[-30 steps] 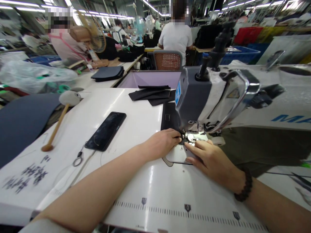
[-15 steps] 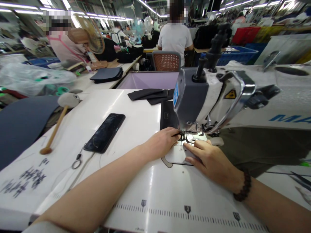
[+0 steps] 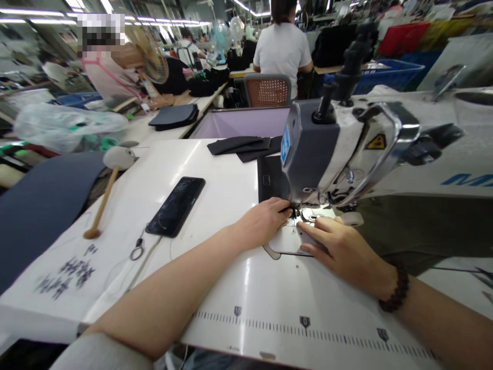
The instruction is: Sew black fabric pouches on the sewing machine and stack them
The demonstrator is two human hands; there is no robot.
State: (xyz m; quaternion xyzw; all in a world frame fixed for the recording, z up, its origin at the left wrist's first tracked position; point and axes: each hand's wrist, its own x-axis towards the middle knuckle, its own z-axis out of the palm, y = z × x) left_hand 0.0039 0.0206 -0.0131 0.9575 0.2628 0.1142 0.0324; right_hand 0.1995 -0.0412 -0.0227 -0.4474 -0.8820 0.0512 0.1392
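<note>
My left hand (image 3: 264, 222) rests left of the needle area of a sewing machine (image 3: 314, 149). Its fingers are closed together on a small dark piece of fabric beside the presser foot (image 3: 296, 211); most of that fabric is hidden by the fingers. Right of the needle, my right hand (image 3: 341, 249) lies with fingers stretched and apart over the metal needle plate (image 3: 287, 241), its index fingertip near the foot. A dark bracelet circles that wrist. Just behind my left hand is a flat black piece (image 3: 269, 177) with a small rectangular outline.
Dark fabric strips (image 3: 242, 146) lie behind the machine head. Left on the table are a phone (image 3: 177, 205) with a ring strap and a white-headed mallet (image 3: 106, 195). Ruler marks (image 3: 304, 322) run along the front edge. Beyond a lilac bin (image 3: 246, 123), a person sits facing away.
The camera view has shifted slightly, so everything appears a little further right. Both hands keep nearly the same places beside the presser foot.
</note>
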